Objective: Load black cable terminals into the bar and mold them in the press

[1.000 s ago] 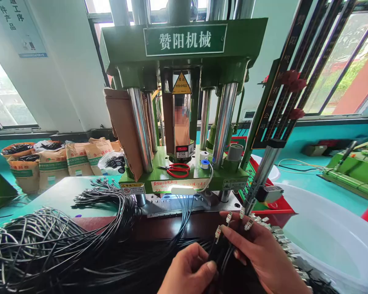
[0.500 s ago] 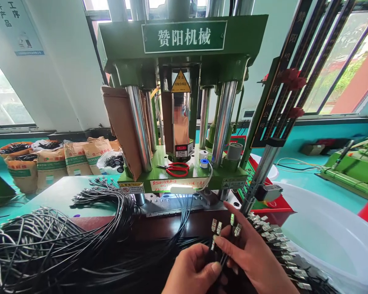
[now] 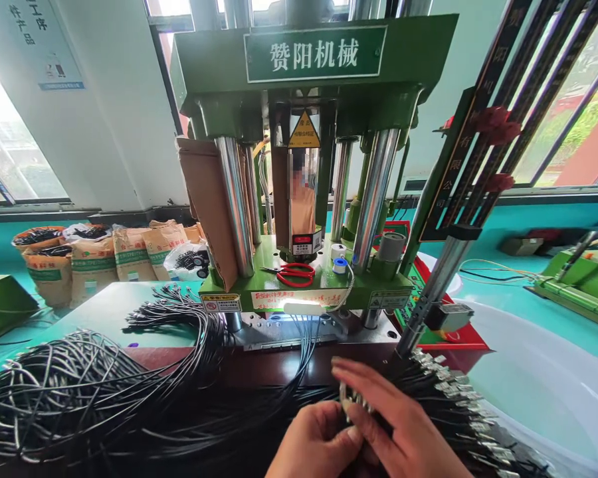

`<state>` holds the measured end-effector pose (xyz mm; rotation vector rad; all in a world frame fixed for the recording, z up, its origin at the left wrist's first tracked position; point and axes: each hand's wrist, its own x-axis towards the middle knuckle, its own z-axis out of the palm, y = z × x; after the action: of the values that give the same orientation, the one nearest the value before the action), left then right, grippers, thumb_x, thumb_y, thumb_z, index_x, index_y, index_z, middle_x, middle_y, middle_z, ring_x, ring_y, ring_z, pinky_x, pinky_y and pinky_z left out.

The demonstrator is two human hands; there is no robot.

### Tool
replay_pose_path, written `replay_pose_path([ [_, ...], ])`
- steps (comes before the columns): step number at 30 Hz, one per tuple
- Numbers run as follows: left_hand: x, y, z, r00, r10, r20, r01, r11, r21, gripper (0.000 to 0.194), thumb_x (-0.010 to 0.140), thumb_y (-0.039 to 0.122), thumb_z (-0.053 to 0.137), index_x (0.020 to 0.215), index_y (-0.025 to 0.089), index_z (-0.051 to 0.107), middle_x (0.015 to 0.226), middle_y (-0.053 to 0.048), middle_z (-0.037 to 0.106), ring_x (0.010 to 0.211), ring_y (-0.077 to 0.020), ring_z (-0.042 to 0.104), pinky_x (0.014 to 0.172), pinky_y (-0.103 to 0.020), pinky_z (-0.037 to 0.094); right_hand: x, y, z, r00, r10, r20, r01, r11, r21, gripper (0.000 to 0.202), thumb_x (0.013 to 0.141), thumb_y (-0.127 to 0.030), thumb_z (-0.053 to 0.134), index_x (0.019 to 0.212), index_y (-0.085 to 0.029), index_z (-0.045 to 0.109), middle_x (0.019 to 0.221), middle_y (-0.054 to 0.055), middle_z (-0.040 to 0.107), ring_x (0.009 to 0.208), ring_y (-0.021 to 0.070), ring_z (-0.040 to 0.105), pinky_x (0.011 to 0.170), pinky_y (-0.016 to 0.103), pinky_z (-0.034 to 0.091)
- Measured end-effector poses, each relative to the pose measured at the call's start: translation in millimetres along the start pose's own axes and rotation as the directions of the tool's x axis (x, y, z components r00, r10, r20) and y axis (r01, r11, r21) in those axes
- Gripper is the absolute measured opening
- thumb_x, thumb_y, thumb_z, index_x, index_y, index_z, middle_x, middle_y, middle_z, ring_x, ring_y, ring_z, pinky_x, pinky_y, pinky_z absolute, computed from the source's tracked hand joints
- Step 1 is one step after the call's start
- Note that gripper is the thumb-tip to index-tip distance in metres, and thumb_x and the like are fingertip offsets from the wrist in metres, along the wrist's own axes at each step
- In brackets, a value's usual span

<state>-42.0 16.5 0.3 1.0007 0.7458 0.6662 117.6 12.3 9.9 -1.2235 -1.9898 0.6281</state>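
At the lower middle of the head view, my left hand (image 3: 311,438) is closed around a few black cables, whose lengths are mostly hidden by the fingers. Their metal connector ends (image 3: 347,397) poke up between both hands. My right hand (image 3: 393,418) bends over these connectors, thumb and fingers closed about them; its palm side is hidden. Beside the right hand lies a row of black cables with silvery connectors (image 3: 471,415). Just beyond the hands, several thin cables (image 3: 306,345) run out from under the press onto the dark red tabletop (image 3: 259,368).
A green press (image 3: 309,299) stands ahead, with red-handled scissors (image 3: 296,272) on its ledge. Tangled black cables (image 3: 64,392) cover the left side. A large white tub (image 3: 543,392) sits at right. Paper sacks (image 3: 94,262) stand at the back left.
My right hand has folded leftward over the connectors, which stood fanned out above the fingers before and are now mostly covered. The view has swung slightly left.
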Motion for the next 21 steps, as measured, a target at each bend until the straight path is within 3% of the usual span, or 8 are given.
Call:
replay_pose_path([
  [2,-2,0,-0.8,1.0,0.01,0.001,-0.01,1.0,-0.016,0.053,0.065,0.063,0.07,0.076,0.014,0.055,0.056,0.0,0.056,0.046,-0.0091,0.05,0.05,-0.022,0.036,5,-5,-4,0.994,-0.009,0.113,0.009,1.0,0.004,0.035,0.093,-0.038,0.049,0.12,-0.023,0.063,0.13,0.008,0.06,0.119,0.0209,0.054,0.101,0.029,0.043],
  [6,-5,-9,-3.8,0.998,-0.055,-0.025,0.055,0.998,0.017,0.05,0.058,0.055,0.078,0.078,0.012,0.06,0.068,-0.004,0.062,0.056,-0.0094,0.052,0.056,-0.022,0.038,41,1,-11,0.994,0.03,0.102,-0.016,0.992,-0.128,0.033,0.097,-0.033,0.04,0.107,-0.021,0.069,0.111,0.005,0.071,0.105,0.0197,0.064,0.093,0.028,0.048],
  [10,2,-18,-6.3,0.992,-0.105,-0.076,0.119,0.969,0.217,0.022,0.063,0.031,0.072,0.069,0.013,0.061,0.065,-0.003,0.064,0.053,-0.0103,0.054,0.051,-0.021,0.036,90,14,0,0.994,0.015,0.109,0.025,0.934,-0.356,0.027,0.086,-0.007,0.054,0.11,-0.01,0.065,0.115,0.013,0.068,0.111,0.0241,0.06,0.097,0.034,0.044],
  [12,6,-20,-7.0,0.991,-0.085,-0.108,0.11,0.959,0.26,0.012,0.065,0.025,0.064,0.066,0.013,0.06,0.064,-0.004,0.065,0.053,-0.011,0.055,0.049,-0.021,0.037,103,19,10,0.989,0.017,0.146,0.042,0.918,-0.395,0.02,0.084,-0.005,0.058,0.101,-0.011,0.067,0.106,0.01,0.069,0.102,0.022,0.062,0.09,0.035,0.048],
  [16,4,-19,-7.7,0.992,-0.068,-0.103,0.088,0.975,0.204,0.016,0.066,0.022,0.059,0.079,0.012,0.063,0.068,-0.005,0.067,0.052,-0.0111,0.056,0.05,-0.021,0.038,103,21,14,0.974,0.055,0.22,0.059,0.874,-0.483,0.006,0.088,-0.017,0.06,0.09,-0.014,0.065,0.093,0.001,0.067,0.087,0.0186,0.064,0.079,0.038,0.052],
  [21,-1,-16,-6.3,0.993,-0.076,-0.089,0.091,0.98,0.177,0.021,0.066,0.031,0.067,0.076,0.014,0.058,0.066,-0.004,0.063,0.051,-0.0095,0.052,0.049,-0.02,0.035,81,11,-35,0.952,0.12,0.281,0.05,0.846,-0.53,0.02,0.076,-0.007,0.06,0.095,-0.011,0.064,0.098,0.011,0.066,0.092,0.0262,0.063,0.08,0.041,0.048],
])
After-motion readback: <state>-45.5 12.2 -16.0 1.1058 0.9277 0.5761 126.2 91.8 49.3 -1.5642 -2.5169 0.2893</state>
